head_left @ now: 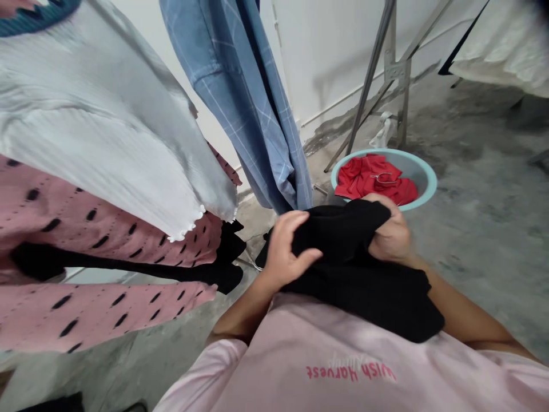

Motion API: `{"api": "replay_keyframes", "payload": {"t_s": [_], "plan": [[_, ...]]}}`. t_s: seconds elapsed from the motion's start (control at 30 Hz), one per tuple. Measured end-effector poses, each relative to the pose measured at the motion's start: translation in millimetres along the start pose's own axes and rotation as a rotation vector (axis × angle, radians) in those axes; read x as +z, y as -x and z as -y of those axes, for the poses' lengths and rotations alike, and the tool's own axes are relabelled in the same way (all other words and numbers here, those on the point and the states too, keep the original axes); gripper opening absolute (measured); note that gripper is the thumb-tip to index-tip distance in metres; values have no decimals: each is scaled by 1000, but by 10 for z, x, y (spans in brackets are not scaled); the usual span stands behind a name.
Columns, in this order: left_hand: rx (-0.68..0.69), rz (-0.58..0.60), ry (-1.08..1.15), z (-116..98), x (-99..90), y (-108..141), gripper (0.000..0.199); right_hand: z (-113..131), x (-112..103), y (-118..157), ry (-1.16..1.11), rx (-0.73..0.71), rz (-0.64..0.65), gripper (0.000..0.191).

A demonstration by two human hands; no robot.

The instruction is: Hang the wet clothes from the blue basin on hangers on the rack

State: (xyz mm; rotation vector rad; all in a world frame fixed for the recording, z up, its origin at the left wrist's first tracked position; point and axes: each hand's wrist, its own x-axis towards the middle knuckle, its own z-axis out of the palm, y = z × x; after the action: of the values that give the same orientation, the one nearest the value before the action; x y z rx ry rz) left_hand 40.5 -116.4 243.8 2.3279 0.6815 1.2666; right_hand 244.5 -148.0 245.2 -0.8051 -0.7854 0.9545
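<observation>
Cloth [338,234], black, is clasped by the right hand [391,233]; the left hand [283,249], thumb spread, touches it.

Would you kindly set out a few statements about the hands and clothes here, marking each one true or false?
1. The right hand grips the black cloth garment. True.
2. Crumpled red cloth lies in the round light-blue plastic basin. True.
3. The left hand is inside the basin. False: it is at the black cloth garment.
4. The blue cloth garment with white check lines lies folded in the basin. False: it hangs.
</observation>
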Motion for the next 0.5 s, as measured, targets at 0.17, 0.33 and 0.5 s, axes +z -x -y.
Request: {"api": "replay_keyframes", "payload": {"t_s": [0.17,0.33,0.5], "plan": [[-39,175,119,-148,461,-90,97,-29,-59,74,292,-150,281,17],[-530,332,563,33,641,-9,71,137,-82,30,479,-137,404,18],[-1051,452,931,392,888,219,56,329,-23,-220,502,-186,509,29]]}}
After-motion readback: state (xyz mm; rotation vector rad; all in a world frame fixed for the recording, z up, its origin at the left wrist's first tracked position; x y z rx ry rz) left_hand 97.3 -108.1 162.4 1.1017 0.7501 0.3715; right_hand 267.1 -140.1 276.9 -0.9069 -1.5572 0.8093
